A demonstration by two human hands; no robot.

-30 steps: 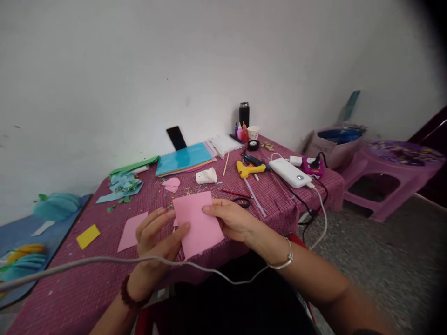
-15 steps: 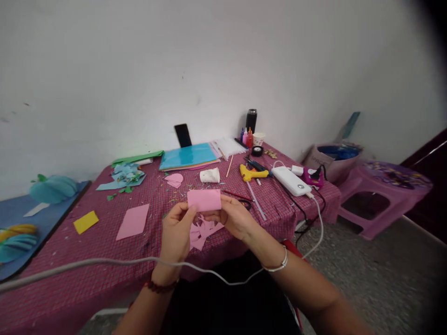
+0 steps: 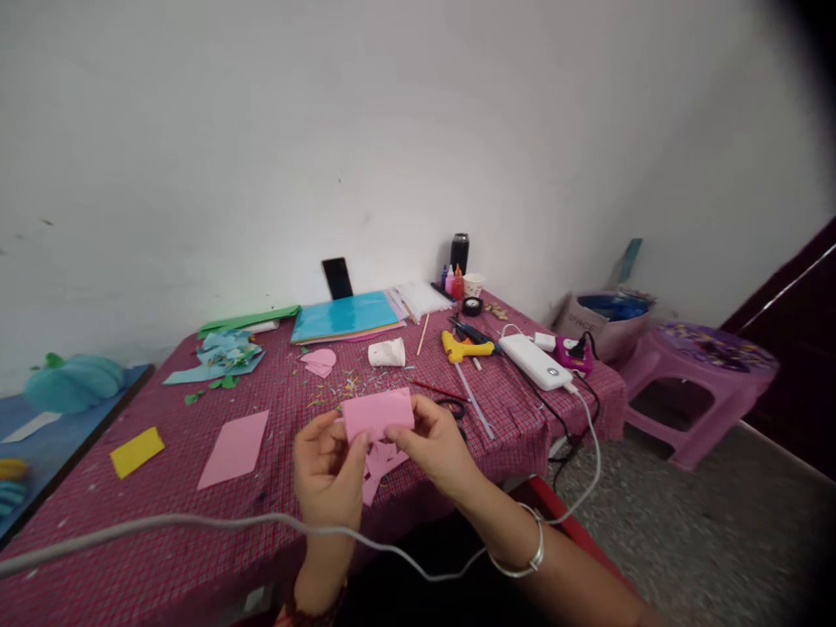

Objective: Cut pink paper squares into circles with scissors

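Note:
A piece of pink paper (image 3: 377,413), bent over on itself, is held up above the table's near edge. My left hand (image 3: 332,470) pinches its left end, thumb in front. At its right end my right hand (image 3: 436,442) grips it the same way, fingers behind. Below the held paper lie loose pink paper scraps (image 3: 379,466), partly hidden by my hands. A flat pink sheet (image 3: 235,448) rests to the left, and beyond it a yellow paper piece (image 3: 137,452). Scissors (image 3: 452,406) lie partly hidden just past my right hand.
A white cable (image 3: 261,520) crosses in front of my wrists. Farther back are a paper cup (image 3: 387,353), a yellow glue gun (image 3: 466,347), blue sheets (image 3: 349,315) and a propped phone (image 3: 337,278). To the right sit a white power bank (image 3: 535,360) and a pink stool (image 3: 698,383).
The pink paper went from spread flat to bent over, looking shorter. My left hand moved from its face to its left end, and both hands now hold the ends. The camera view shifted slightly.

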